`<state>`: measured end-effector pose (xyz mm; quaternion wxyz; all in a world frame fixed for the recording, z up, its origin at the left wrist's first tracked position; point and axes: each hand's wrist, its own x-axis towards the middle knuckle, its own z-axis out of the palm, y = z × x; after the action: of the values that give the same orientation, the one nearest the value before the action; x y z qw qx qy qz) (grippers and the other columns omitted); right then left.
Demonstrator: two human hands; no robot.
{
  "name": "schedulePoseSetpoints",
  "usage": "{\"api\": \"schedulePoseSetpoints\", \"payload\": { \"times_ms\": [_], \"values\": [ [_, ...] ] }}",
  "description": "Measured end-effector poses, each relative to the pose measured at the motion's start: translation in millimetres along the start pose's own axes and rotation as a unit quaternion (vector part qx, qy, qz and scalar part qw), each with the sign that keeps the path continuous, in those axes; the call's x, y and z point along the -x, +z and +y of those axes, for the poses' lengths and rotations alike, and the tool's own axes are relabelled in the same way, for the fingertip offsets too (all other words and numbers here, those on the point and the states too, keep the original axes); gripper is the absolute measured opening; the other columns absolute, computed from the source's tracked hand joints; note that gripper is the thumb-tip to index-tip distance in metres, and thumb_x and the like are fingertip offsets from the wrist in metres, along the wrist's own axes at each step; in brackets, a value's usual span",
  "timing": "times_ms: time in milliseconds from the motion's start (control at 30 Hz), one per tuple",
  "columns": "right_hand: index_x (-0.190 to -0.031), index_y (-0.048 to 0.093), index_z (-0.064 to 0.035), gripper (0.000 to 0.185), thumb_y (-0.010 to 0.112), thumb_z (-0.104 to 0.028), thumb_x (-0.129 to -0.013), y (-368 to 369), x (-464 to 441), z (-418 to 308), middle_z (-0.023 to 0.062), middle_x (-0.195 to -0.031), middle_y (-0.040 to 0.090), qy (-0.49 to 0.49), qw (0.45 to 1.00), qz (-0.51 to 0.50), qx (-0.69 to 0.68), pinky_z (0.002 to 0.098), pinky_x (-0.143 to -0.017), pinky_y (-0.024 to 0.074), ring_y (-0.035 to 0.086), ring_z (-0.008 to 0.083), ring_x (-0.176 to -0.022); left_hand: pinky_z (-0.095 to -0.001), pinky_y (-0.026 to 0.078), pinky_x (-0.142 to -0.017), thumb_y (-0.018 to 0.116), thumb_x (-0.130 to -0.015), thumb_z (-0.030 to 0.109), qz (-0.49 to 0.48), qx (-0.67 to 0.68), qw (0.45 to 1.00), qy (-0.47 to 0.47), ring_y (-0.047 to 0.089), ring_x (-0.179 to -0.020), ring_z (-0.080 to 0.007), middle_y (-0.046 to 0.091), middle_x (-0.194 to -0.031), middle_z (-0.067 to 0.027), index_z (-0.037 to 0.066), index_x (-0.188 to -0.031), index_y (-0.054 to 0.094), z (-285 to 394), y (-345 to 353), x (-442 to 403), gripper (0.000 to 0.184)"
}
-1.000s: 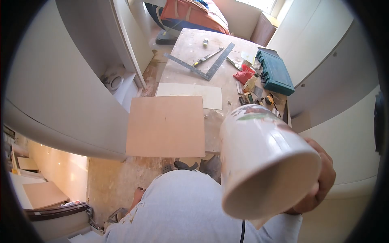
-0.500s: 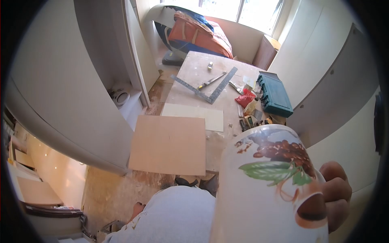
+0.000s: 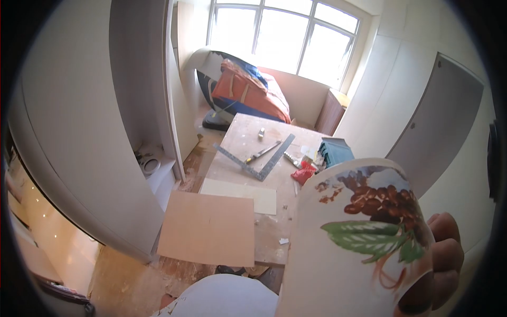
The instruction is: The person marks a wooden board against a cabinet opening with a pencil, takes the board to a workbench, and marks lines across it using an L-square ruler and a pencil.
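A large white mug point(image 3: 343, 274) fills the lower right, very close to my head and tilted. Coffee beans, green leaves and a cup are printed on its side. My right hand point(image 3: 446, 251) is closed at the mug's right side, its bent fingers showing past the edge; the handle itself is hidden. At the bottom, beside my pale shirt point(image 3: 227, 296), a small skin-coloured patch may be my left hand point(image 3: 168, 300); no fingers can be made out. The mug blocks part of the table beyond it.
The worktable point(image 3: 227, 164) bears a brown board point(image 3: 206, 227), a pale sheet point(image 3: 264, 198), a metal square point(image 3: 261, 171), a utility knife point(image 3: 264, 150), a red packet point(image 3: 303, 173) and a teal toolbox point(image 3: 336, 151). Cabinets flank both sides; an orange bag point(image 3: 253, 95) lies near the window.
My view has tipped upward, so more window shows and the table sits lower. The mug has come slightly nearer and now covers more of the toolbox and small tools. My right hand keeps its hold.
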<state>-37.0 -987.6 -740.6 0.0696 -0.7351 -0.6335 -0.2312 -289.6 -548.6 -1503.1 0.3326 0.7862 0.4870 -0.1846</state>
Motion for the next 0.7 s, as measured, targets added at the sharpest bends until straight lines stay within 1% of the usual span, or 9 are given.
{"api": "schedulePoseSetpoints", "payload": {
  "times_ms": [333,700],
  "values": [
    [-0.152,0.021,-0.0041,0.087,0.062,-0.055,-0.094,-33.7,-6.8,1.7,0.0202,-0.14,0.026,-0.009,0.996,-0.085,-0.012,0.0544,-0.101,0.0454,0.027,0.0331,-0.127,-0.0448,0.052,-0.099,0.074,-0.08,0.034,-0.009,-0.014,1.0,0.023,0.065,-0.117,-0.0431,0.067,-0.12,-0.033,-0.009,-0.118,0.067,41.3,-5.7,-27.6,0.058],
    [-0.158,0.012,-0.0082,0.1,0.062,-0.063,-0.091,-51.0,-8.4,2.4,0.0219,-0.154,0.014,-0.007,0.984,-0.169,-0.061,0.0592,-0.107,0.0409,0.014,0.0356,-0.142,-0.0446,0.051,-0.1,0.073,-0.08,0.034,-0.017,-0.022,0.999,0.031,0.065,-0.118,-0.0429,0.067,-0.121,-0.0329,-0.009,-0.119,0.067,52.0,-2.6,-32.7,0.058]
  ]
}}
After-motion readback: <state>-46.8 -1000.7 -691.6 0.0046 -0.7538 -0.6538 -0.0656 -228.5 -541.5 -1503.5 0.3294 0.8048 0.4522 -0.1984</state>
